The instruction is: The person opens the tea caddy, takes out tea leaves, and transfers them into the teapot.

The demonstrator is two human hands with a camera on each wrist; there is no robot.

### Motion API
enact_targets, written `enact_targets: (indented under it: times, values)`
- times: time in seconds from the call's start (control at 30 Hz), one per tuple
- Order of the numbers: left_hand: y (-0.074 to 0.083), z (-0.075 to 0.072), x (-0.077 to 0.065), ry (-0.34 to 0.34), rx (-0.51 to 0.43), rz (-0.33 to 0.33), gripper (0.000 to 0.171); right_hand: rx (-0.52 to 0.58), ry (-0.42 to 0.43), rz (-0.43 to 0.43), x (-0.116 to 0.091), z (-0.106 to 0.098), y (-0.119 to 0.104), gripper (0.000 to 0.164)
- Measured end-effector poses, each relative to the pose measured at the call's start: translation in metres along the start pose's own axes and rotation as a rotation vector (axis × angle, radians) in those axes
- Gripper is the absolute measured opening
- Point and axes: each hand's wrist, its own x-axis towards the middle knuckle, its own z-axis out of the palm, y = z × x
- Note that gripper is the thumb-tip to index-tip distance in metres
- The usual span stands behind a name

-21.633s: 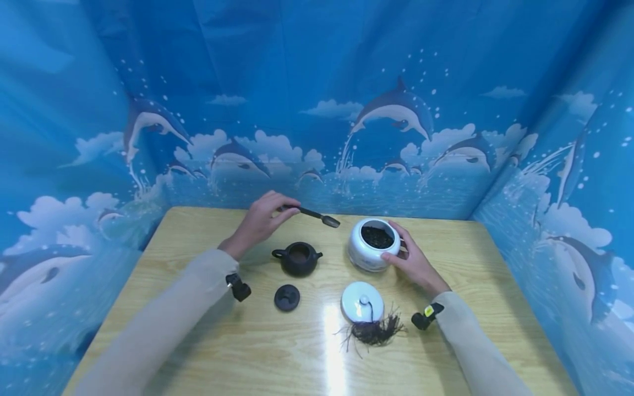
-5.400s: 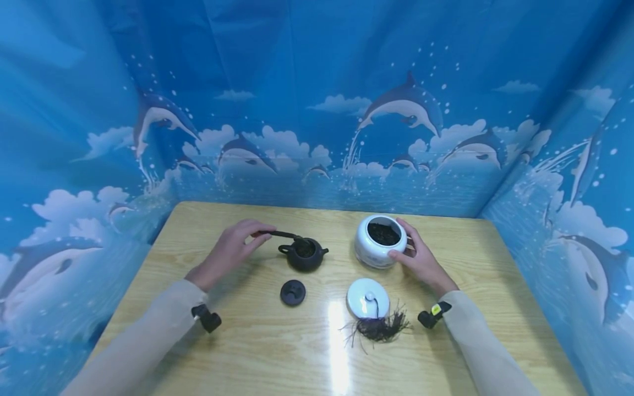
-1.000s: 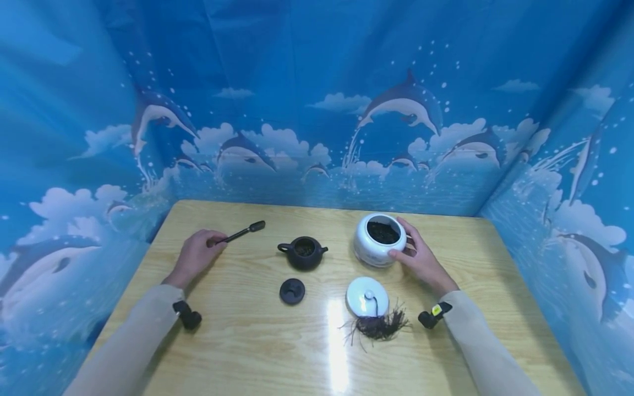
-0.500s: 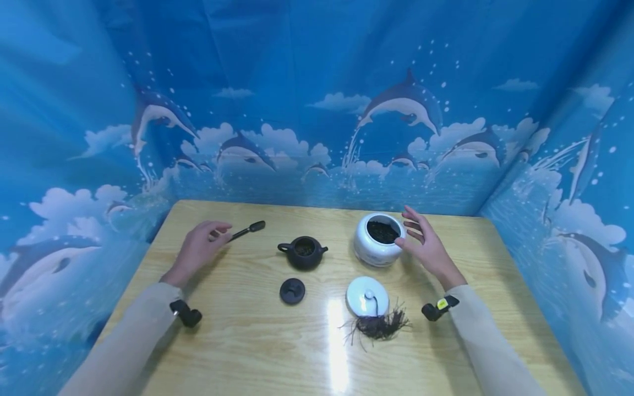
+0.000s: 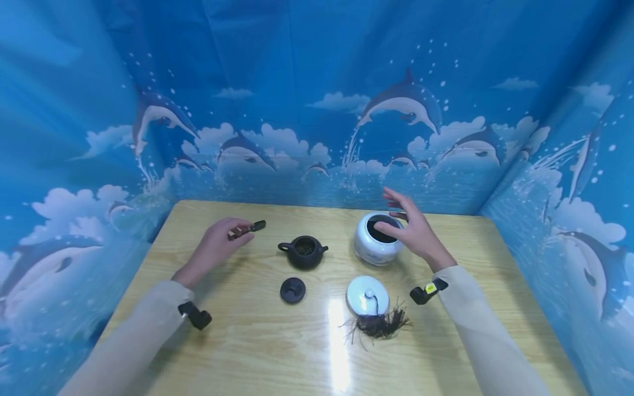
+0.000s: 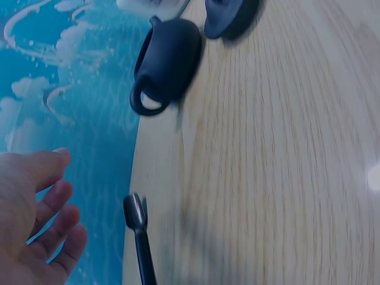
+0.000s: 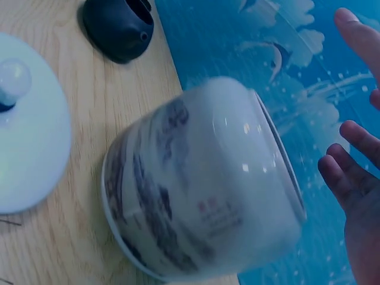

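My left hand [image 5: 221,240] hovers over the table's left part with loosely bent fingers and nothing in them. Below it lies a small black tea scoop [image 6: 140,228], its handle partly hidden by the hand in the head view. Over the mouth of the white tea jar [image 5: 373,250] is my right hand [image 5: 413,225], fingers spread and empty. Painted dark scenery shows on the jar [image 7: 202,184] in the right wrist view, with the hand [image 7: 362,178] apart from it. Between the hands stands a dark teapot [image 5: 304,253], uncovered, with tea leaves inside.
The teapot's dark lid [image 5: 293,290] lies in front of the pot. A white jar lid [image 5: 367,297] with a dark tassel [image 5: 378,325] lies in front of the jar. A blue dolphin curtain [image 5: 317,110] rises behind the wooden table [image 5: 257,341].
The left hand has let go of the tea scoop on the table and moved right and up. The right hand has released the jar and shifted over its mouth.
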Motion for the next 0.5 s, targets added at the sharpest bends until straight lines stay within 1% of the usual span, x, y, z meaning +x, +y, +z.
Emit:
enact_targets:
  times: [0.1, 0.23, 0.33, 0.5]
  values:
    - [0.010, 0.002, 0.000, -0.025, -0.009, 0.008, 0.039, -0.033, -0.045, -0.015, 0.003, 0.008, -0.010, 0.083]
    - [0.020, 0.007, -0.001, -0.046, -0.006, 0.046, 0.040, -0.059, -0.094, -0.045, 0.009, 0.020, -0.022, 0.083]
    - [0.026, 0.012, -0.002, -0.066, -0.007, 0.069, 0.040, -0.072, -0.134, -0.069, 0.013, 0.030, -0.028, 0.084]
    - [0.032, 0.020, -0.005, -0.108, -0.014, 0.098, 0.039, -0.079, -0.209, -0.078, 0.015, 0.048, -0.036, 0.086]
